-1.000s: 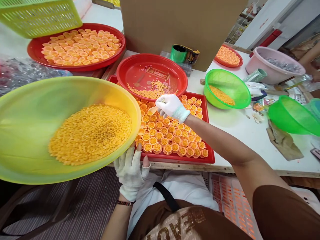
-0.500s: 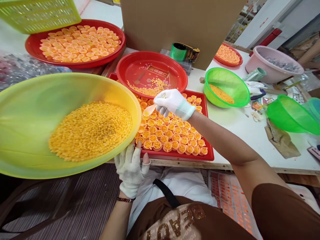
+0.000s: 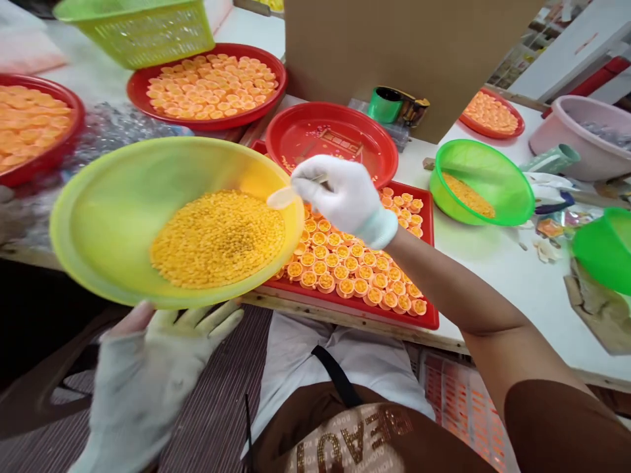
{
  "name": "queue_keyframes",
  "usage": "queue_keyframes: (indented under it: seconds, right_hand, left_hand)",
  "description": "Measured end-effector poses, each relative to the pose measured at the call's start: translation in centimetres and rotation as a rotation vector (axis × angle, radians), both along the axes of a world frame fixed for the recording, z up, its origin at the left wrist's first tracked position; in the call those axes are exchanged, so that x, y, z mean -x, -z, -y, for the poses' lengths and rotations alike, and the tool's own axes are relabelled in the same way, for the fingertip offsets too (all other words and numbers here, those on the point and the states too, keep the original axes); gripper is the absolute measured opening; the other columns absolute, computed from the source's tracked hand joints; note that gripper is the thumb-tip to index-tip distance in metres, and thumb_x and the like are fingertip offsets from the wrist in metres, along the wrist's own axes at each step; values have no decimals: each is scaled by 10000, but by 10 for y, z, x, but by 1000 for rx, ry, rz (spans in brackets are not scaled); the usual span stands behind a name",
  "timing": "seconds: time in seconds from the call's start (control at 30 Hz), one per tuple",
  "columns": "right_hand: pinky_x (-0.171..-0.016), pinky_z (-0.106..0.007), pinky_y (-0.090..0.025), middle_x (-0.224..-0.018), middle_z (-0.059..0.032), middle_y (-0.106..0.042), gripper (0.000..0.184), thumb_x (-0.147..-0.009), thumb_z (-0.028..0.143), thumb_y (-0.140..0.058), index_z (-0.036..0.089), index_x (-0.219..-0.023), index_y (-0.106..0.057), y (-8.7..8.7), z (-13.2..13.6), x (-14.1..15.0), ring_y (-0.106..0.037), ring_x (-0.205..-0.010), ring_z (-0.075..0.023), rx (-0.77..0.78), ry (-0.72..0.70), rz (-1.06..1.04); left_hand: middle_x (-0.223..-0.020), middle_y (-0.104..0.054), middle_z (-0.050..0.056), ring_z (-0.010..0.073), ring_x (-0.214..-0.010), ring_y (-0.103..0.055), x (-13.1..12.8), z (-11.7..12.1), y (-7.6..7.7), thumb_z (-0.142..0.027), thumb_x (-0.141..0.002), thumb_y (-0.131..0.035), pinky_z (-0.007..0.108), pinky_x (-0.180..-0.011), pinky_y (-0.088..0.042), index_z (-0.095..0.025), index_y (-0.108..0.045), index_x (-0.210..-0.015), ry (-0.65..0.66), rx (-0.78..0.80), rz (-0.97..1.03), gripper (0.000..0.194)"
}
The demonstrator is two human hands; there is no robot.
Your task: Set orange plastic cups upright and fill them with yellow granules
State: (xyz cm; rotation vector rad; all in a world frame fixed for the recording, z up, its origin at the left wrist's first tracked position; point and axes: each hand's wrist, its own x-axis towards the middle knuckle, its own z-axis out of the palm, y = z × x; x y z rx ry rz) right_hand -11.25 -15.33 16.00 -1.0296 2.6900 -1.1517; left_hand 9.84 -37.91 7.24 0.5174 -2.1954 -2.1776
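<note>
In my right hand (image 3: pixel 340 197), white-gloved and closed, is a small pale spoon (image 3: pixel 280 198). The spoon's head hangs over the right side of a large yellow bowl (image 3: pixel 108 223), close to its heap of small yellow beads (image 3: pixel 217 240). My left hand (image 3: pixel 158 368), in a fingertip-less glove, is palm up with fingers spread beneath the bowl's front edge. Its thumb reaches the bowl's rim; whether it bears weight I cannot tell. Right of the bowl, a red tray (image 3: pixel 430 263) carries many little orange cups (image 3: pixel 345 286) with yellow beads inside, partly hidden by my right hand.
Behind the tray sits a round red dish (image 3: pixel 290 125) with scattered beads. Green bowls (image 3: pixel 513 177) stand to the right. More red dishes (image 3: pixel 142 105) of orange cups lie at the back and left, near a lime basket (image 3: pixel 142 33). A cardboard sheet (image 3: pixel 404 52) rises behind.
My right hand has carried the spoon left from over the cups to the bowl. My left hand has left the tray's front edge and turned palm up under the bowl. The view has shifted left.
</note>
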Motion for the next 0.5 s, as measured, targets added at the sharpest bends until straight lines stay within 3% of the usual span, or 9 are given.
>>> queue_keyframes:
  seconds: [0.1, 0.17, 0.23, 0.33, 0.4, 0.5]
  right_hand:
    - [-875, -319, -506, -935, -75, -732, 154, -910, 155, -572, 145, -904, -725, 13, 47, 3, -659, -933, -199, -197, -135, 29]
    - [-812, -321, -535, -851, -95, -735, 143, -863, 113, -581, 133, -794, -705, 27, 75, 2, -677, -841, -202, -312, -196, 116]
    - [-685, -311, -562, -742, -93, -716, 167, -858, 97, -559, 135, -740, -670, 38, 95, -1, -682, -706, -196, -339, -236, 341]
    - [-524, -286, -559, -634, -62, -668, 187, -888, 75, -536, 152, -732, -603, 42, 108, -6, -657, -567, -176, -228, -201, 708]
    - [-478, -251, -539, -616, -43, -650, 200, -910, 53, -548, 159, -742, -571, 37, 108, -6, -635, -539, -148, -114, -125, 816]
    - [-440, -196, -490, -606, -23, -635, 229, -948, 50, -574, 162, -750, -546, 22, 96, -2, -588, -510, -102, 58, -38, 914]
  left_hand:
    - [-1483, -641, 132, 347, -1328, -650, 20, -4, -26, -508, -1046, -290, 573, -1025, -621, -268, -465, -1551, -156, -414, 148, 586]
    - [-1524, -610, 119, 326, -1384, -611, 25, -10, -36, -370, -1029, -436, 524, -1044, -608, -271, -492, -1525, -238, -595, 129, 510]
    - [-1520, -611, 130, 317, -1377, -615, 26, -13, -41, -278, -1010, -489, 497, -1032, -603, -248, -496, -1525, -294, -719, 125, 517]
    - [-1483, -631, 178, 313, -1345, -636, 29, -15, -48, -233, -1026, -470, 477, -1029, -594, -170, -440, -1572, -311, -847, 144, 550]
    - [-1473, -631, 203, 296, -1342, -636, 34, -15, -54, -174, -1038, -394, 441, -1037, -588, -120, -381, -1603, -328, -886, 175, 568]
    - [-1423, -657, 234, 270, -1331, -646, 41, -16, -63, -94, -1008, -304, 380, -1036, -585, -14, -351, -1592, -314, -792, 249, 592]
